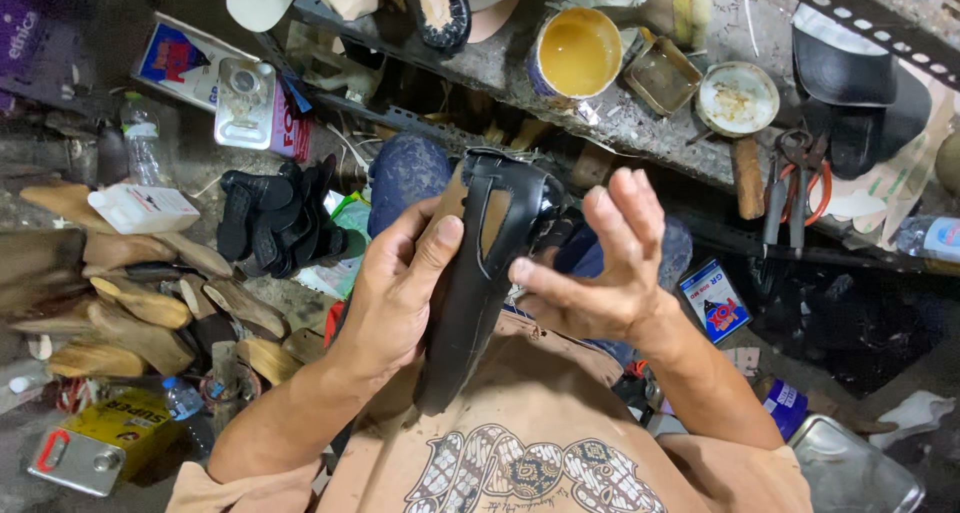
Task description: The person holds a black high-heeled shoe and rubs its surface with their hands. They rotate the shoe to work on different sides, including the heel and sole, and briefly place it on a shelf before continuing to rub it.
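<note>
Left hand [395, 293] is wrapped around the side of a black leather shoe upper [480, 273] held up over the lap, thumb pressed on its front face. Right hand [600, 273] is loose and spread, only a fingertip poking the strap edge. That upper looks light and floppy with a slick matte skin, so I'd grip the stiffer sole edge. Past it the gritty table [650, 123] carries a tin of yellow glue [578, 53] and red-handled pliers [795, 188]. Off left sit wooden lasts [140, 303] and black soles [275, 218].
</note>
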